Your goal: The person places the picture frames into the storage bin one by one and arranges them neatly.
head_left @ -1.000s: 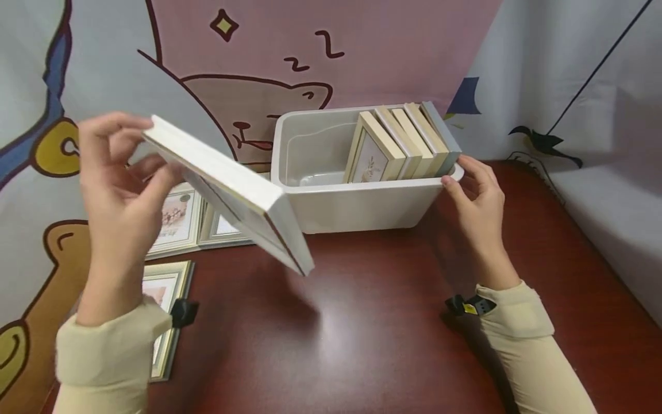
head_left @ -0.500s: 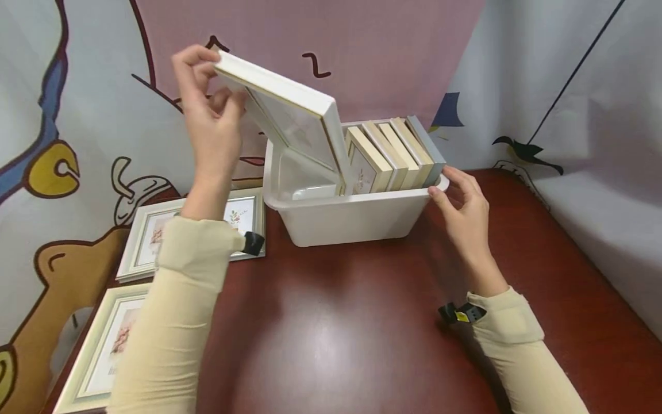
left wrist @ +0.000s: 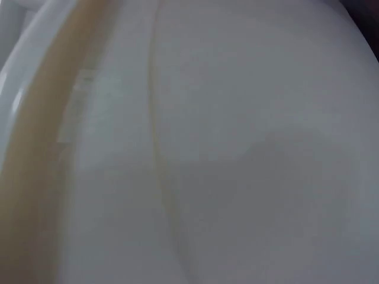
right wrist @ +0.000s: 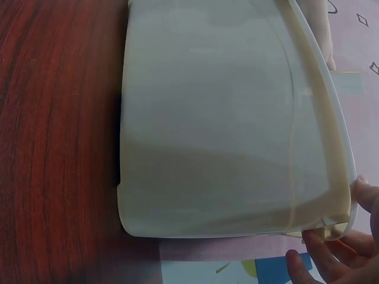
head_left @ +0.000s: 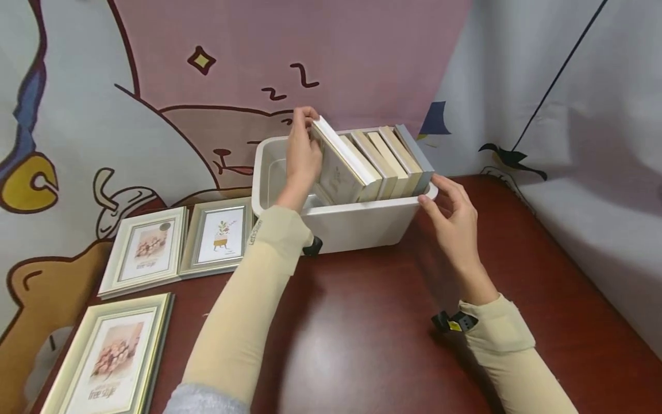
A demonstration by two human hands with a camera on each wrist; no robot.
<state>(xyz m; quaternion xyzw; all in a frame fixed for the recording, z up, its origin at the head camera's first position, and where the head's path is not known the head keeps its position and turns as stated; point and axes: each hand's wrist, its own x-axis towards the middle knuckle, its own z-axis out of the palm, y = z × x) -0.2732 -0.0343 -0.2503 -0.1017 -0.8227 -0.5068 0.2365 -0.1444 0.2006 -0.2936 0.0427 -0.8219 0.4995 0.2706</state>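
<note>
We note a white bin (head_left: 357,221), cream and grey frames (head_left: 385,161), a dark red wood-grain desk (head_left: 372,333), and a pink cartoon backdrop (head_left: 320,46).

The left wrist view is filled by a blurred pale surface, too close to identify. In the right wrist view only the fingertips of the right hand (right wrist: 331,254) show, at the lower right edge. In the head view the white bin (head_left: 357,221) hides the lower parts of the upright frames (head_left: 383,164), and the bottom edge cuts off the lower-left frame (head_left: 108,356).

My white picture frame (head_left: 338,161) stands tilted in the white plastic bin (head_left: 362,221), leaning on the other frames (head_left: 390,161) packed in a row.
</note>
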